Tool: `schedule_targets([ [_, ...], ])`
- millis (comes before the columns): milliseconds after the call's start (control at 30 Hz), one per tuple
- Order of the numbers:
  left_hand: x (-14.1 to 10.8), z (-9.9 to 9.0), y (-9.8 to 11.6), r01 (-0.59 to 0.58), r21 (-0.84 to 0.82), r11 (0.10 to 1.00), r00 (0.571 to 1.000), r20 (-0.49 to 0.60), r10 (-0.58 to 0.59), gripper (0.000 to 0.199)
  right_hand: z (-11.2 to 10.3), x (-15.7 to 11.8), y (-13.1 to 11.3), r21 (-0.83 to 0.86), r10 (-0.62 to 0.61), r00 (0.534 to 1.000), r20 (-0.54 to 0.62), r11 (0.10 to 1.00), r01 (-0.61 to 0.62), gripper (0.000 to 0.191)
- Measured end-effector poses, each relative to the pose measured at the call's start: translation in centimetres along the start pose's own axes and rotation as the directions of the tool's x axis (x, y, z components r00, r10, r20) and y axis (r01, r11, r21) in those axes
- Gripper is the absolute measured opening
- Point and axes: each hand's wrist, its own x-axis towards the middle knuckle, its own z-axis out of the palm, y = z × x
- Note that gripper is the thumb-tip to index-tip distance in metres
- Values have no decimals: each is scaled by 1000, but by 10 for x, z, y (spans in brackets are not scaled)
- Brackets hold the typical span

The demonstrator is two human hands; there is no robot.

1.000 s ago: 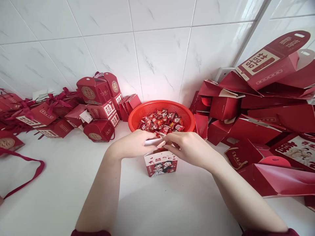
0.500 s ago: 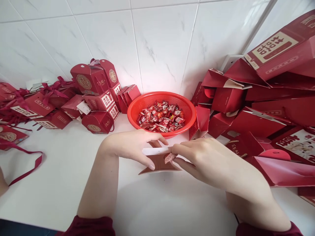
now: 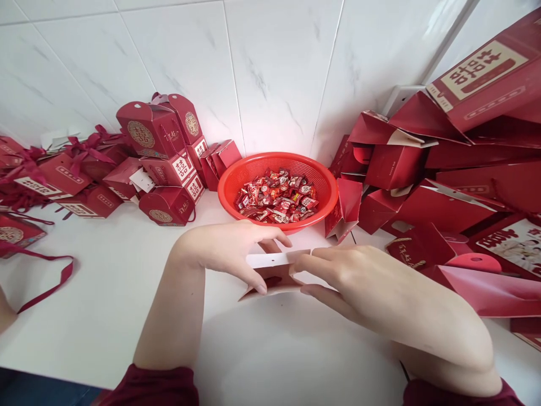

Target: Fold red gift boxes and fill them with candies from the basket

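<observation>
A small paper gift box (image 3: pixel 270 260) stands with its top open on the white tabletop, its pale inner side showing. My left hand (image 3: pixel 230 248) is closed around its left side, thumb at the near edge and fingers behind the far flap. With fingers and thumb at the right edge, my right hand (image 3: pixel 342 273) grips the box's side. Inside lies a dark red wrapped candy (image 3: pixel 274 280), partly shaded. Just beyond my hands is a red plastic basket (image 3: pixel 228 194) holding many wrapped candies (image 3: pixel 281 197).
Stacked red gift boxes (image 3: pixel 167 146) and ribbon-tied boxes (image 3: pixel 71 175) stand at the left. A loose ribbon (image 3: pixel 46 296) crosses the table near another person's arm (image 3: pixel 6 307). Red unfilled-looking cartons (image 3: pixel 456 208) pile up at the right. A tiled wall (image 3: pixel 274 73) is behind.
The candy that was between my right fingers has been let go into the box. My right fingers now rest at the box's right edge. My left hand has stayed in place.
</observation>
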Motion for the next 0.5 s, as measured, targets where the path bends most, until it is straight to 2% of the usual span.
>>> schedule_targets([
  [133, -2, 1, 2, 24, -4, 1000, 1000, 12, -24, 76, -1, -3, -2, 20, -19, 1000, 14, 1000, 19, 20],
  [333, -9, -1, 2, 98, -8, 995, 991, -88, -98, 72, -1, -3, -3, 44, -46, 998, 40, 998, 44, 15],
  [433, -10, -1, 0, 84, 19, 996, 979, -189, -79, 63, 1, 2, 1, 5, -5, 999, 41, 1000, 5, 21],
  [500, -9, -1, -1, 89, 37, 995, 951, -301, -74, 46, 3, 5, 6, -21, 44, 999, 16, 999, -43, 27],
])
